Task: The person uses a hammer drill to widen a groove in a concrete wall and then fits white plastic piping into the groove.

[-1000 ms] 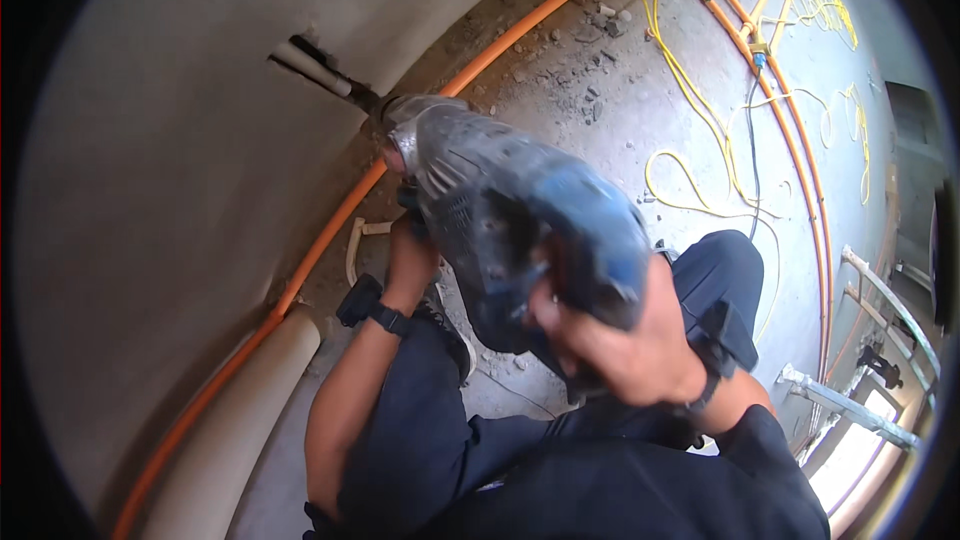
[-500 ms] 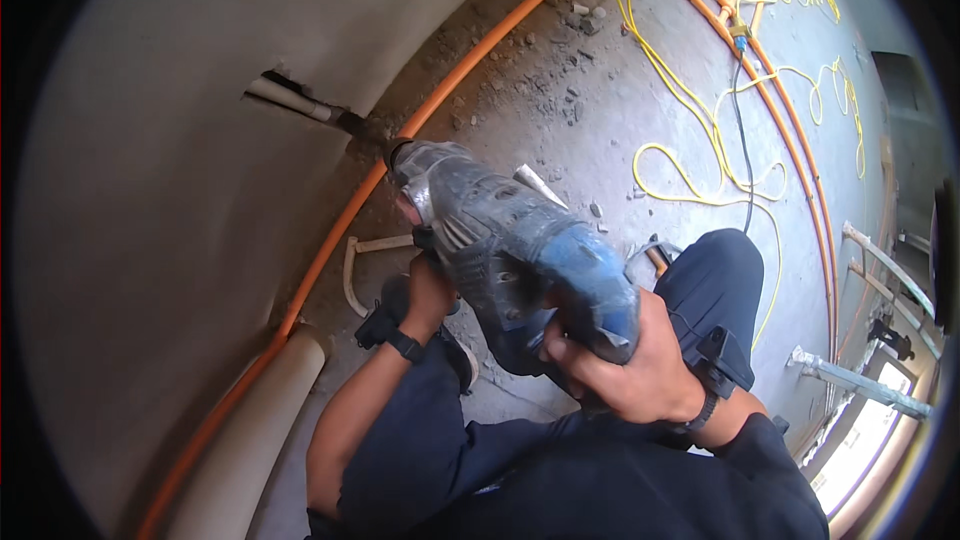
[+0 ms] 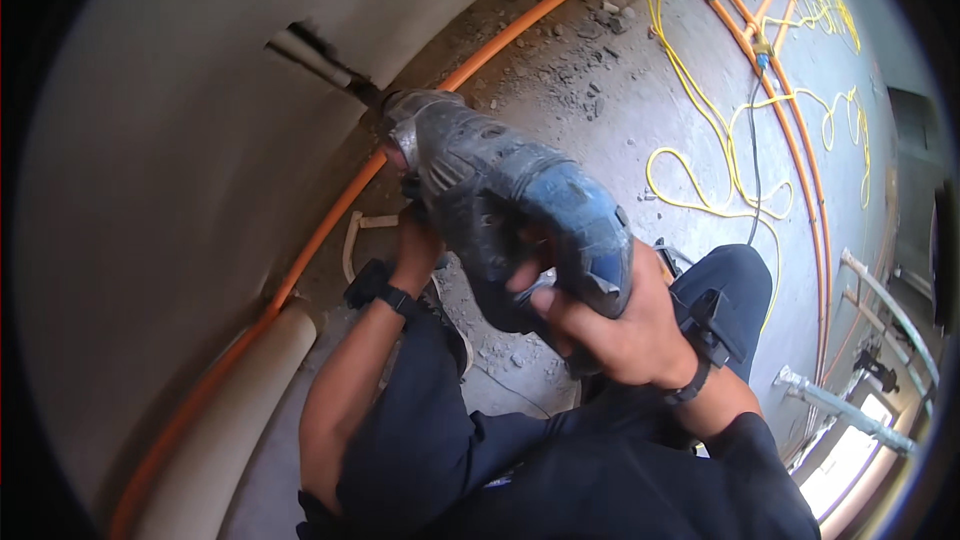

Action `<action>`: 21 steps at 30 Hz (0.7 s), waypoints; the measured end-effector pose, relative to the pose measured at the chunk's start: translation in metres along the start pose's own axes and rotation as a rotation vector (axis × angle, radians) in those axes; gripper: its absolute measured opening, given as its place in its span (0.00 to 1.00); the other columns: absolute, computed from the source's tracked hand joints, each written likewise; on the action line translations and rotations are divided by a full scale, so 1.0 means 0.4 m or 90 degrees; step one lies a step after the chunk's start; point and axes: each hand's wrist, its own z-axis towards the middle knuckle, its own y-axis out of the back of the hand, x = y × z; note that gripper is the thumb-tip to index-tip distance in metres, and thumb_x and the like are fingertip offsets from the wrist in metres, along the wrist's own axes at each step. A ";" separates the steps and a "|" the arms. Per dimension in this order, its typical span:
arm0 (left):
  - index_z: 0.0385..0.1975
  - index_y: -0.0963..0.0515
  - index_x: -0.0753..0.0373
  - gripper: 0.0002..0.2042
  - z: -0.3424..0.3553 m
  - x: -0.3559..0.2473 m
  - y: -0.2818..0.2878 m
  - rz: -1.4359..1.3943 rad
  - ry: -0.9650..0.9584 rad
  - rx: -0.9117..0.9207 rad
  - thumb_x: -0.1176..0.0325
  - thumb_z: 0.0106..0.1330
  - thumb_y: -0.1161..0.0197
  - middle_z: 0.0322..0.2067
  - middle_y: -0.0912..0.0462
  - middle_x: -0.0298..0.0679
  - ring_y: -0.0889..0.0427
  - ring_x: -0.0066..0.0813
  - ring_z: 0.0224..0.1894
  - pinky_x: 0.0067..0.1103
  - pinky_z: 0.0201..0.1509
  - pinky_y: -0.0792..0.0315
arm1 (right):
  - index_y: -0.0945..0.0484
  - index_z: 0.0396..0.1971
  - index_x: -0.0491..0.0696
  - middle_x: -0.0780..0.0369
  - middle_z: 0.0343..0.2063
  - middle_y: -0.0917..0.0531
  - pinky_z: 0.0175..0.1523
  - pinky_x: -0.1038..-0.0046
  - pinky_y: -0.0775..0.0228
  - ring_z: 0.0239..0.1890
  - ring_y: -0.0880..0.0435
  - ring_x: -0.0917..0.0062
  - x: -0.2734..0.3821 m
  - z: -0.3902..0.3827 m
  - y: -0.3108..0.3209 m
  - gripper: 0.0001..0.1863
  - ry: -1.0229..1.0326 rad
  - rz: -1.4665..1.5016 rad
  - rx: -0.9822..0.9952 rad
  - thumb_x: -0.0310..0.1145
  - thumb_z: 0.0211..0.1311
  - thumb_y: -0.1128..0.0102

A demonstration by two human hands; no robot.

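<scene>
A dusty grey-and-blue rotary hammer [image 3: 500, 165] lies across the middle, its nose toward the wall on the left. My right hand [image 3: 630, 335] is wrapped round its rear handle. Under the front of the body, my left hand [image 3: 418, 245] grips its front side handle; the tool hides most of those fingers. The short dark front end [image 3: 368, 93] reaches the lower end of a slot cut in the grey wall [image 3: 200, 140]. A pale pipe [image 3: 310, 53] lies inside that slot. Whether the tip touches the wall or the pipe, I cannot tell.
An orange pipe [image 3: 335, 215] runs along the foot of the wall, above a thick beige pipe [image 3: 235, 430]. Rubble [image 3: 565, 65] litters the floor. Yellow cable [image 3: 690, 90] loops at the right, beside more orange pipes [image 3: 785, 120]. Metal bars [image 3: 850, 405] stand at the far right.
The hammer's nose and my left hand have shifted slightly up and left in the picture. The view has shifted a little too. Both hands keep their grip.
</scene>
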 end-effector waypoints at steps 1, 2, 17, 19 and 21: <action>0.35 0.21 0.70 0.08 -0.013 0.023 -0.011 0.022 -0.098 -0.002 0.73 0.58 0.37 0.34 0.17 0.53 0.19 0.54 0.39 0.35 0.42 0.27 | 0.24 0.43 0.42 0.62 0.30 0.17 0.44 0.75 0.26 0.34 0.19 0.81 0.000 0.003 -0.003 0.15 0.045 -0.017 0.003 0.24 0.55 0.35; 0.35 0.21 0.69 0.08 0.004 -0.103 0.003 0.157 -0.234 0.002 0.72 0.59 0.37 0.35 0.17 0.52 0.18 0.50 0.39 0.34 0.42 0.26 | 0.24 0.44 0.42 0.63 0.31 0.16 0.46 0.74 0.27 0.36 0.19 0.81 -0.005 -0.007 0.008 0.15 0.066 -0.060 0.009 0.24 0.55 0.35; 0.40 0.20 0.63 0.09 -0.015 -0.103 -0.091 -0.374 -0.006 -0.092 0.75 0.61 0.42 0.33 0.17 0.41 0.18 0.33 0.36 0.29 0.40 0.27 | 0.24 0.46 0.40 0.61 0.31 0.16 0.41 0.73 0.25 0.31 0.19 0.80 0.097 -0.028 -0.033 0.18 0.108 -0.212 0.003 0.26 0.54 0.34; 0.37 0.21 0.64 0.06 0.026 -0.106 -0.059 -0.552 0.339 0.021 0.76 0.66 0.45 0.30 0.18 0.37 0.20 0.26 0.29 0.24 0.31 0.27 | 0.24 0.45 0.40 0.61 0.30 0.16 0.41 0.73 0.25 0.31 0.20 0.79 0.094 0.031 -0.035 0.17 0.029 -0.138 0.018 0.27 0.54 0.35; 0.35 0.23 0.64 0.06 0.025 -0.098 -0.063 -0.547 0.330 0.020 0.74 0.70 0.48 0.28 0.20 0.33 0.23 0.20 0.24 0.21 0.25 0.30 | 0.23 0.44 0.40 0.60 0.30 0.16 0.41 0.73 0.26 0.30 0.20 0.79 0.097 0.028 -0.029 0.16 -0.047 -0.064 0.033 0.27 0.55 0.35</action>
